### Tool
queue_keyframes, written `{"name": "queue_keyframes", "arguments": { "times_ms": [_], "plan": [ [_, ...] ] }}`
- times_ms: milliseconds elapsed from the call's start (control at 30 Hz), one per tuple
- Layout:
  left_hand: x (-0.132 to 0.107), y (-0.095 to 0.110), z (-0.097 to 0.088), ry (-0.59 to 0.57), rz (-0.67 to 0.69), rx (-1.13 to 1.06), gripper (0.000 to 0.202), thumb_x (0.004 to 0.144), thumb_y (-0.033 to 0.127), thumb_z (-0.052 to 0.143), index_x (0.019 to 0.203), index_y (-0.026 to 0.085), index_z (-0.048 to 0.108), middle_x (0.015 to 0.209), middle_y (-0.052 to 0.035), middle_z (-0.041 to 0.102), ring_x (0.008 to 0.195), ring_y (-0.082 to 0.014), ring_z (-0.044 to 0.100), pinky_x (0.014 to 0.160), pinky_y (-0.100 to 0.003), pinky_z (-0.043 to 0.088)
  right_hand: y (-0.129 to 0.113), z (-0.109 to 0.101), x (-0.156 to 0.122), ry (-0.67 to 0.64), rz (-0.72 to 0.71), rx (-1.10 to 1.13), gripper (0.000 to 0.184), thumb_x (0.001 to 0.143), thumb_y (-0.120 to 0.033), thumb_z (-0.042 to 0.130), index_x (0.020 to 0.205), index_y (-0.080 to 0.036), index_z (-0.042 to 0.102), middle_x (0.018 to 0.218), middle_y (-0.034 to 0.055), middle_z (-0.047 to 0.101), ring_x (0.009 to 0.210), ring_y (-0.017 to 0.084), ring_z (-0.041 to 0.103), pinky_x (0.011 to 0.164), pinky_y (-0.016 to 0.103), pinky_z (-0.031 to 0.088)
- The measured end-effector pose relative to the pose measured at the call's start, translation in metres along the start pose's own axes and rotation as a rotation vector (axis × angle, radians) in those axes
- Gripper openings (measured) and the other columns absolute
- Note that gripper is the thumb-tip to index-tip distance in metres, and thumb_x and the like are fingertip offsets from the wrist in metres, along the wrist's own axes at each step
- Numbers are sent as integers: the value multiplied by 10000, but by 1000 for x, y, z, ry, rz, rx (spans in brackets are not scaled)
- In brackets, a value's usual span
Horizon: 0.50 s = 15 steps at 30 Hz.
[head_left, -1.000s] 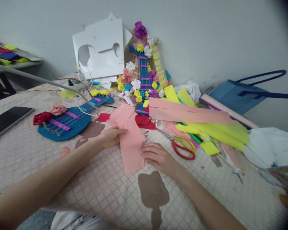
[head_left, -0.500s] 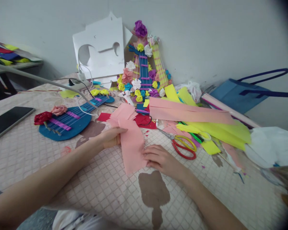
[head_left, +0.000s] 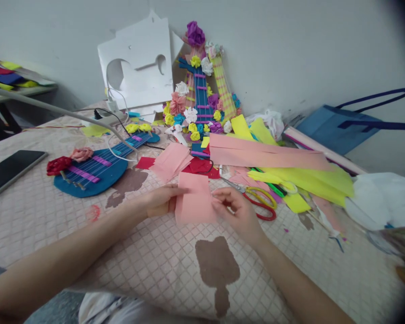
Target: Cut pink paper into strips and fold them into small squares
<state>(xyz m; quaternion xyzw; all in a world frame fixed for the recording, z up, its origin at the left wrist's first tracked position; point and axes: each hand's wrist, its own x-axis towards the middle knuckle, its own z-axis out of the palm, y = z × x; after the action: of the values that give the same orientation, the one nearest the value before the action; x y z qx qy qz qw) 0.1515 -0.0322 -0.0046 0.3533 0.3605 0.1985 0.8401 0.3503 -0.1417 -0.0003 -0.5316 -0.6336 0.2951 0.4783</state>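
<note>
The left hand [head_left: 159, 200] holds the left edge of a folded pink crepe paper strip [head_left: 195, 204] in a thumb-and-finger grip; the right hand [head_left: 235, 210] pinches its right edge, its grip narrow. The strip is at the near middle of the counter [head_left: 145, 265]. Cut pink pieces [head_left: 171, 161] lie just beyond, the scissors [head_left: 247, 191] to the right, a blue toy guitar [head_left: 103, 173] to the left.

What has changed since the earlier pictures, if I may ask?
The pink paper strip now looks shorter, apparently doubled over, its near end drawn away from the person. The right hand has moved slightly forward and seems to pinch the strip's right edge. The left hand keeps holding the left edge; the red-and-yellow-handled metal scissors stay put.
</note>
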Motion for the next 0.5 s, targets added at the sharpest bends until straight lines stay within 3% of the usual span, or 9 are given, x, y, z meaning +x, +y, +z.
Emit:
{"name": "queue_keyframes", "arguments": {
  "times_ms": [133, 233, 367, 500],
  "plan": [
    [-3, -9, 9, -61, -121, -46, 203, 897, 159, 513, 1056, 91, 620, 922, -120, 712, 765, -174, 693, 700, -270, 550, 10, 0, 15, 53, 84, 90, 224, 857, -310, 569, 1058, -216, 540, 695, -34, 546, 578, 105, 483, 524, 221, 370],
    [-5, -8, 12, -127, -119, -110, 318, 943, 340, 451, 1120, 122, 602, 972, -112, 705, 766, -167, 684, 683, -271, 546, 16, 1, 23, 74, 105, 97, 257, 840, -328, 580, 1063, -211, 534, 678, -37, 551, 575, 112, 489, 524, 227, 364],
    [-10, -4, 14, -214, -93, -119, 493, 869, 538, 511, 1170, 154, 585, 1037, -111, 692, 916, -210, 668, 742, -285, 535, 18, 2, 30, 93, 108, 101, 264, 828, -327, 592, 1058, -209, 536, 655, -45, 541, 570, 115, 487, 529, 233, 365],
    [-13, -8, 14, -263, -52, 20, 429, 732, 303, 755, 1095, 112, 630, 1033, -119, 698, 961, -207, 655, 835, -274, 510, 18, 2, 36, 109, 106, 146, 267, 819, -326, 607, 1048, -211, 532, 673, -37, 553, 587, 121, 511, 548, 245, 396]
  ]
}}
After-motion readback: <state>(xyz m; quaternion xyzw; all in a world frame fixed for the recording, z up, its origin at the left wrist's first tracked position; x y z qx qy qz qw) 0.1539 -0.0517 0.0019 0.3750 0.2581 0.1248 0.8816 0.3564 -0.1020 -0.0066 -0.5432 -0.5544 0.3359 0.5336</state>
